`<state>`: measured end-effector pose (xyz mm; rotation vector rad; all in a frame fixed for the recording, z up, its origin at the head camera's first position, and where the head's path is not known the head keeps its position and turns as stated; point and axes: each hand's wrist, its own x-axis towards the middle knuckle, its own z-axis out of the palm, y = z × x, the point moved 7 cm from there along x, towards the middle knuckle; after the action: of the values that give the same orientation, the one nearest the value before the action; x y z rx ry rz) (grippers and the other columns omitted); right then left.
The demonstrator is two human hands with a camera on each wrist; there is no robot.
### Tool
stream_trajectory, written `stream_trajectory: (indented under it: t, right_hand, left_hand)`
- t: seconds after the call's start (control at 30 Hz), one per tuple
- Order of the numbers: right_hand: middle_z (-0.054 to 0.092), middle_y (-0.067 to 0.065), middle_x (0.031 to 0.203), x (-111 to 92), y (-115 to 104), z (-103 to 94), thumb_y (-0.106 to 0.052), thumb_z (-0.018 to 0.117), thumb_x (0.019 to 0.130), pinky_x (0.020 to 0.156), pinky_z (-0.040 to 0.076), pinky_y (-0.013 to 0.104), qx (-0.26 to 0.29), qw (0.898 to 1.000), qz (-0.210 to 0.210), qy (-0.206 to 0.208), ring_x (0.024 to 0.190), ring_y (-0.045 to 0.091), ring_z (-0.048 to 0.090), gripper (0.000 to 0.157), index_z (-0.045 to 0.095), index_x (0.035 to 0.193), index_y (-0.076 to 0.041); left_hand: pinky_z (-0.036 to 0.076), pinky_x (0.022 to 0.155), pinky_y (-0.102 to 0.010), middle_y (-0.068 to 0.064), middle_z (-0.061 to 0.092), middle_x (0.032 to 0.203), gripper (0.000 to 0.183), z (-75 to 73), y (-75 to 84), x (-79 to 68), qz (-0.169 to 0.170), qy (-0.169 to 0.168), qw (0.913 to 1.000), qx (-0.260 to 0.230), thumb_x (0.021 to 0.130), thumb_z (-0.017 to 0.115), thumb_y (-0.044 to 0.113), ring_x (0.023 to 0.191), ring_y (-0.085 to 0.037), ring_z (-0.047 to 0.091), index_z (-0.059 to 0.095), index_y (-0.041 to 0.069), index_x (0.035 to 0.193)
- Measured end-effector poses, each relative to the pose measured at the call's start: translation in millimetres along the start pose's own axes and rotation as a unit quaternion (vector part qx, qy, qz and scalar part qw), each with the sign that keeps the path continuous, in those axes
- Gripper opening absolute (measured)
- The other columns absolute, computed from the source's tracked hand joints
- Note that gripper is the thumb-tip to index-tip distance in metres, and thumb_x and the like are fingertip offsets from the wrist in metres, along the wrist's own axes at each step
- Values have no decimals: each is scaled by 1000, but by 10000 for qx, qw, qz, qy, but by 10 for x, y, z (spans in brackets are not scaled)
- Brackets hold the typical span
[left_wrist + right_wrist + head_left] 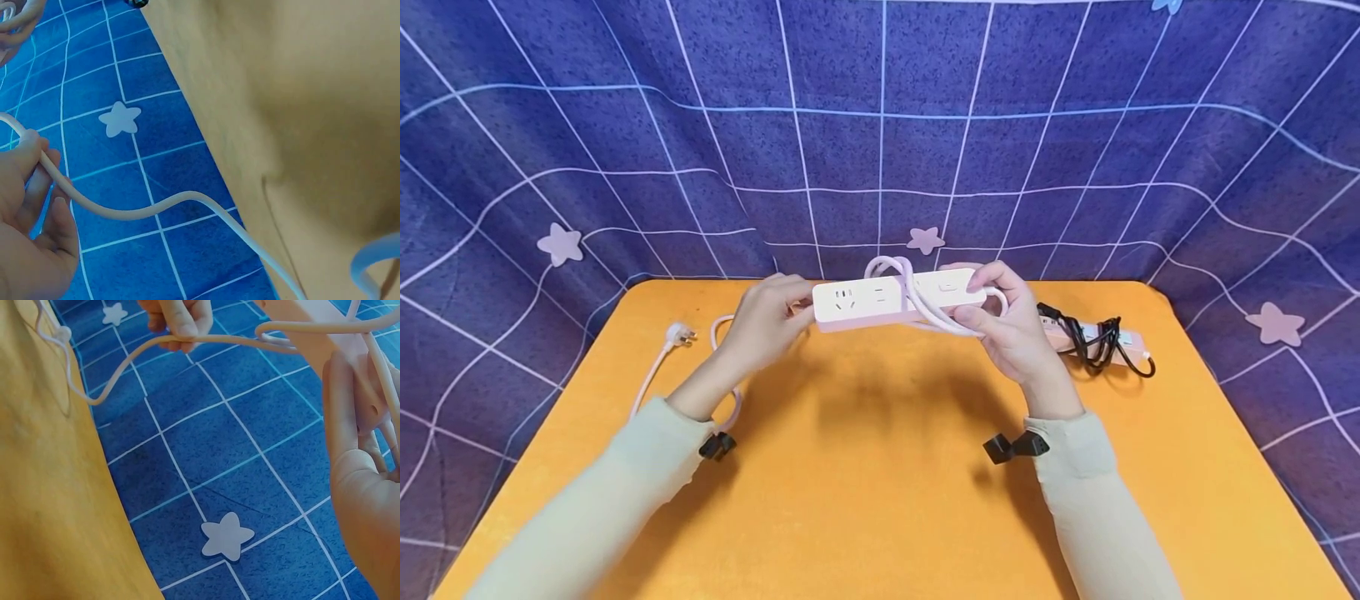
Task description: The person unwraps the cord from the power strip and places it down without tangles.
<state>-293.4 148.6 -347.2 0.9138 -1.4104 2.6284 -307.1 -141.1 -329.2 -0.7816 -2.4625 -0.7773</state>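
A white power strip (861, 302) is held up over the table, its sockets facing the head camera. My right hand (1018, 346) grips its right end between thumb and fingers. Part of the white cord (917, 296) is looped around the strip. Behind the strip's left end, my left hand (767, 325) pinches the cord; the left wrist view shows the cord (125, 214) running between thumb and fingers. From there the free length drops to the table, ending in a white plug (679, 335) at the left.
On the orange table (880, 517), a second power strip (1131, 342) lies at the back right with a black cord (1101, 343) wound around it. A blue gridded curtain (880, 150) with star shapes hangs behind the table and along its sides.
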Motion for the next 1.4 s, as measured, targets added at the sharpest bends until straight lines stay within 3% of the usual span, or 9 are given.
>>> stream_trajectory:
  t: [0.23,0.47,0.73,0.9,1.07,1.27,1.4]
  right_hand:
    - [69,13,127,0,11,3,-8,91,81,83,63,28,-228,9997,43,-85,102,19,72,35,64,103,-10]
    - [68,14,128,5,37,31,3,86,85,83,64,34,-231,9992,206,-270,100,20,73,31,64,104,-9]
    - [66,16,134,-6,57,62,-1,86,86,81,65,37,-294,9978,362,-476,95,23,77,32,62,105,-8]
    - [67,16,133,-13,74,48,-2,87,85,80,65,36,-402,9974,424,-412,100,23,75,31,63,104,-9]
    - [67,15,132,-3,88,22,8,82,87,81,65,36,-541,9970,496,-259,98,21,74,31,63,103,-10]
    - [68,11,129,-3,104,-12,17,76,87,80,64,32,-685,9960,571,-49,94,17,73,34,63,103,-11]
    - [69,9,126,-7,112,-42,18,75,87,79,64,31,-763,9951,626,111,92,16,72,36,64,103,-12]
  left_hand:
    - [45,71,-34,-1,78,94,13,-61,-6,101,14,203,9997,-137,91,83,7,79,-23,61,84,14,101]
    - [43,70,-31,3,77,90,7,-156,18,180,168,422,9990,10,92,85,20,76,-17,57,84,18,99]
    - [36,67,-32,4,72,83,10,-280,80,300,325,532,9978,224,90,86,24,71,-18,49,83,19,98]
    - [35,67,-31,2,70,80,11,-360,108,361,321,680,9969,252,89,86,24,71,-19,49,83,17,98]
    - [36,67,-30,1,68,81,14,-461,115,427,290,846,9956,263,90,85,26,73,-20,52,82,15,99]
    - [42,72,-23,-1,73,87,14,-669,164,489,259,1178,9925,204,91,85,25,77,-14,56,82,13,98]
    - [38,72,-20,-3,70,83,13,-818,237,530,307,1389,9897,158,91,85,24,76,-12,52,83,14,99]
